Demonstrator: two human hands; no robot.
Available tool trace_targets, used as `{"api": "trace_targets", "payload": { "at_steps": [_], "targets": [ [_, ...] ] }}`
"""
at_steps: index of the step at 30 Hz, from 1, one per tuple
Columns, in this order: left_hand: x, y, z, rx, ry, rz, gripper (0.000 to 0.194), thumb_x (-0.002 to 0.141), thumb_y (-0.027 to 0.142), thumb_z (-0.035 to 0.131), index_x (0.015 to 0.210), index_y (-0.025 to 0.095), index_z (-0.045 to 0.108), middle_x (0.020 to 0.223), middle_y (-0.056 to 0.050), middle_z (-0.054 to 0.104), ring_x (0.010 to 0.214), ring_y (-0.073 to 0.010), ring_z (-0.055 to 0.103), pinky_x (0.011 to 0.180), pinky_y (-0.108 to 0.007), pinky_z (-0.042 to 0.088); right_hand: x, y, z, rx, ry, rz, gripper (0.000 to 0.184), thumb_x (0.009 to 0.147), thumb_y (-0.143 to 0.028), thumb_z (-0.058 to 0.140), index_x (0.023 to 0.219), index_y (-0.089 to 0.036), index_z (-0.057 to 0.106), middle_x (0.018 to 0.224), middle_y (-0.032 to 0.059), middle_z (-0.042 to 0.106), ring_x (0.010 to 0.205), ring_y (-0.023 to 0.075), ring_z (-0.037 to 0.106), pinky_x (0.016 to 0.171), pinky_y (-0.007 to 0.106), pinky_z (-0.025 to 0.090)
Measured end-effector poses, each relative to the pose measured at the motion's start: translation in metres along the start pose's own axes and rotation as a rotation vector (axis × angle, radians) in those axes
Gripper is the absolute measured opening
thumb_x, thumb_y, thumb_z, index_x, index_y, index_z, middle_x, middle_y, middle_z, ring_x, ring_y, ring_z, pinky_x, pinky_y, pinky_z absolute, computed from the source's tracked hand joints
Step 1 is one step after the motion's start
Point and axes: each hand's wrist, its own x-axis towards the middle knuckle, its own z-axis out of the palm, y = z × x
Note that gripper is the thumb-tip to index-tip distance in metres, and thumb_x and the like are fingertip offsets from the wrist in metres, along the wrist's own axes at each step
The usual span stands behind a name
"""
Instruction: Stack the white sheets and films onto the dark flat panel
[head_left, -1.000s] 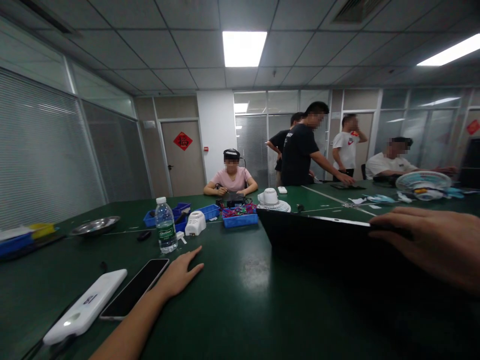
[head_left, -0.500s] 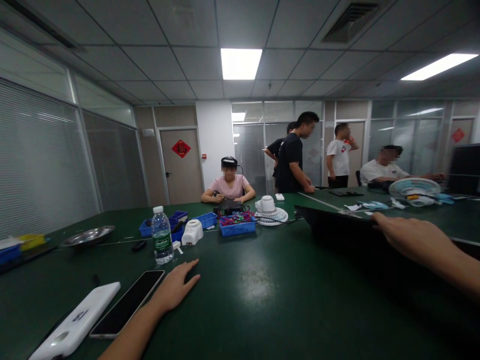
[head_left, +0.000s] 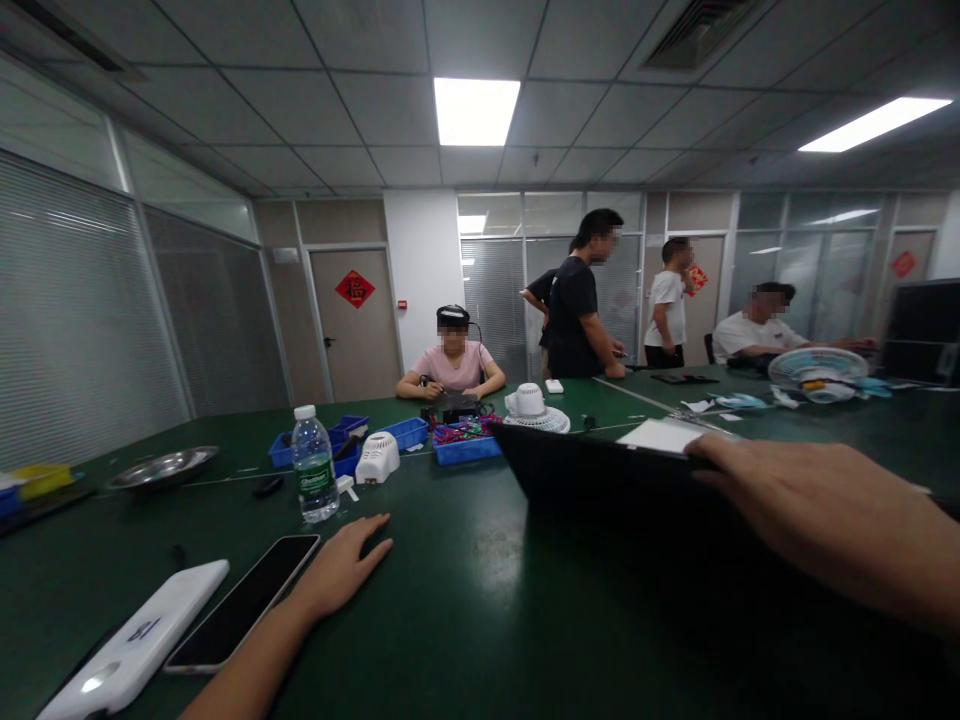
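Note:
My right hand (head_left: 810, 510) grips the upper edge of a thin black folder-like panel (head_left: 600, 480), thumb over the edge. The panel is tilted up from the table, and its lower part fades into dark shadow. Behind its top edge shows a white sheet (head_left: 660, 436). My left hand (head_left: 346, 565) lies on the green table (head_left: 465, 620), palm down with fingers apart, holding nothing. Just left of that wrist lies a smartphone (head_left: 244, 605) with a dark screen, and beyond it a white device like a power bank (head_left: 142, 640). A water bottle (head_left: 313, 475) stands past the fingers.
Blue bins (head_left: 466, 452), one with coloured wires, white fan parts (head_left: 377, 458) and a metal dish (head_left: 163, 468) sit farther back. A fan with a round guard (head_left: 817, 368) lies at right. A seated person (head_left: 454, 370) faces me; several others are beyond the table.
My right hand has brought the black panel leftward and nearer, and the white sheet behind it has come into view. My left hand stays on the table.

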Motion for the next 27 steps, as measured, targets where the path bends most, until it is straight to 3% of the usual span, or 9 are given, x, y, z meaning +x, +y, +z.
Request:
{"api": "trace_targets", "payload": {
  "at_steps": [4, 7, 11, 14, 17, 21, 25, 27],
  "targets": [
    [0.001, 0.000, 0.001, -0.056, 0.014, 0.008, 0.071, 0.091, 0.067, 0.034, 0.140, 0.021, 0.055, 0.149, -0.008, 0.054, 0.142, -0.0287, 0.043, 0.121, -0.047, 0.028, -0.011, -0.080, -0.009, 0.119, -0.028, -0.283, 0.026, 0.084, -0.018, 0.048, 0.105, -0.026, 0.061, 0.083, 0.0027, 0.075, 0.059, 0.0190, 0.068, 0.052, 0.031, 0.049],
    [-0.001, 0.002, -0.002, -0.095, 0.026, -0.011, 0.072, 0.094, 0.066, 0.024, 0.140, 0.020, 0.055, 0.147, -0.008, 0.056, 0.139, -0.0272, 0.047, 0.119, -0.046, 0.032, -0.014, -0.121, 0.008, 0.165, 0.027, -0.430, 0.029, 0.080, -0.010, 0.046, 0.102, -0.021, 0.062, 0.092, 0.0045, 0.076, 0.067, 0.0192, 0.070, 0.058, 0.031, 0.051],
    [-0.004, 0.006, -0.008, -0.120, 0.038, -0.013, 0.074, 0.095, 0.066, 0.018, 0.142, 0.021, 0.052, 0.147, -0.007, 0.056, 0.139, -0.0261, 0.048, 0.117, -0.045, 0.034, -0.022, -0.149, 0.052, 0.252, 0.023, -0.531, 0.025, 0.088, -0.020, 0.050, 0.111, -0.019, 0.061, 0.112, 0.0073, 0.074, 0.089, 0.0236, 0.071, 0.069, 0.034, 0.054],
    [-0.004, 0.004, -0.006, -0.109, 0.018, 0.010, 0.071, 0.093, 0.069, 0.027, 0.144, 0.025, 0.051, 0.152, -0.006, 0.050, 0.143, -0.0261, 0.041, 0.119, -0.045, 0.030, -0.019, -0.149, 0.080, 0.421, -0.181, -0.513, 0.030, 0.094, -0.037, 0.054, 0.119, -0.022, 0.059, 0.113, 0.0066, 0.072, 0.096, 0.0235, 0.069, 0.079, 0.035, 0.053],
    [-0.002, 0.001, -0.002, -0.064, -0.023, 0.024, 0.072, 0.085, 0.072, 0.046, 0.142, 0.029, 0.053, 0.158, -0.008, 0.042, 0.146, -0.0314, 0.035, 0.121, -0.049, 0.024, 0.003, -0.120, 0.106, 0.487, -0.356, -0.384, 0.042, 0.097, -0.051, 0.047, 0.126, -0.022, 0.057, 0.113, 0.0082, 0.070, 0.099, 0.0222, 0.067, 0.088, 0.036, 0.051],
    [0.000, -0.002, 0.001, -0.006, -0.058, -0.001, 0.072, 0.082, 0.073, 0.050, 0.141, 0.031, 0.054, 0.161, -0.009, 0.036, 0.146, -0.0379, 0.033, 0.119, -0.056, 0.024, 0.044, -0.037, 0.153, 0.237, -0.356, -0.055, 0.040, 0.098, -0.043, 0.043, 0.128, -0.021, 0.058, 0.125, 0.0098, 0.065, 0.114, 0.0205, 0.060, 0.100, 0.033, 0.044],
    [0.003, 0.002, 0.001, 0.035, -0.064, -0.024, 0.073, 0.084, 0.074, 0.047, 0.141, 0.030, 0.053, 0.161, -0.011, 0.036, 0.146, -0.0380, 0.033, 0.119, -0.055, 0.025, 0.043, 0.052, 0.199, 0.053, -0.352, 0.287, 0.052, 0.095, -0.039, 0.041, 0.135, -0.007, 0.053, 0.146, 0.0266, 0.045, 0.136, 0.0350, 0.042, 0.109, 0.052, 0.033],
    [0.005, 0.004, 0.002, 0.053, -0.058, -0.033, 0.072, 0.084, 0.074, 0.045, 0.141, 0.029, 0.054, 0.161, -0.012, 0.036, 0.146, -0.0379, 0.034, 0.119, -0.056, 0.024, 0.028, 0.084, 0.217, -0.015, -0.400, 0.470, 0.061, 0.095, -0.048, 0.038, 0.134, -0.004, 0.054, 0.144, 0.0316, 0.045, 0.133, 0.0428, 0.044, 0.101, 0.061, 0.036]
  ]
}}
